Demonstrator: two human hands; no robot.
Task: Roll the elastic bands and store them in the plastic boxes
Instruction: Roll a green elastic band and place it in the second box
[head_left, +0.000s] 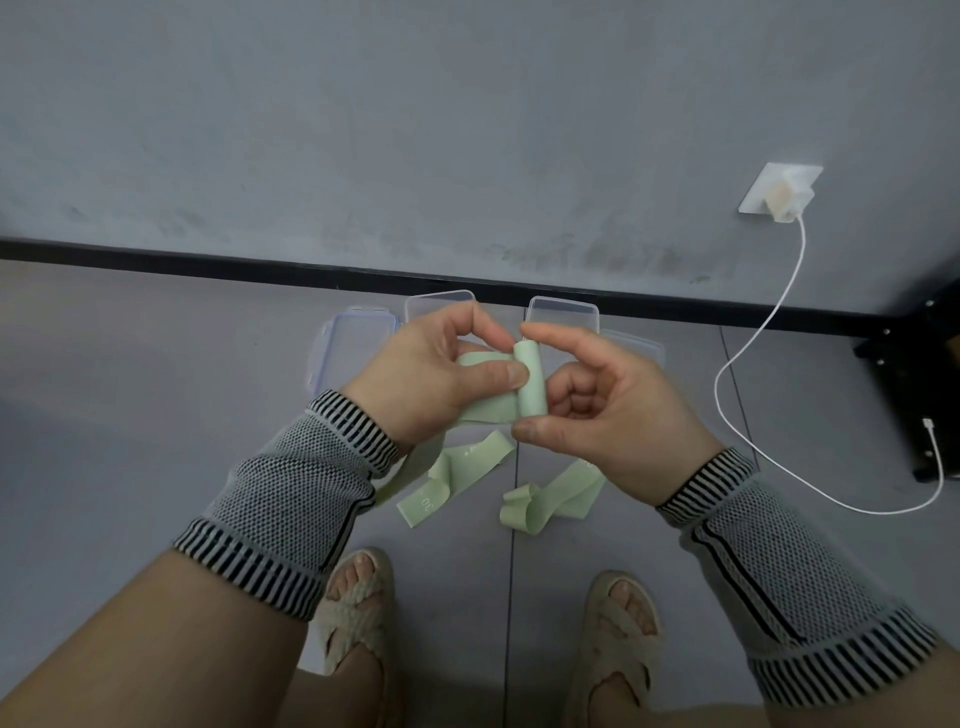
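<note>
A pale green elastic band (531, 385) is partly rolled into a small tube between my hands, held above the floor. My right hand (602, 410) pinches the roll between forefinger on top and thumb below. My left hand (436, 374) pinches the flat part of the band just left of the roll, and its loose tail hangs down past my left wrist. Two more green bands lie on the floor below: one (452, 480) marked 30, another (545, 501) folded to its right. Clear plastic boxes (353, 343) (563, 310) sit by the wall, partly hidden behind my hands.
A white charger (784, 200) is plugged into a wall socket at the right, and its cable (727, 410) loops across the floor. A black stand leg (919, 374) is at the far right. My sandalled feet (358, 608) stand just under the bands.
</note>
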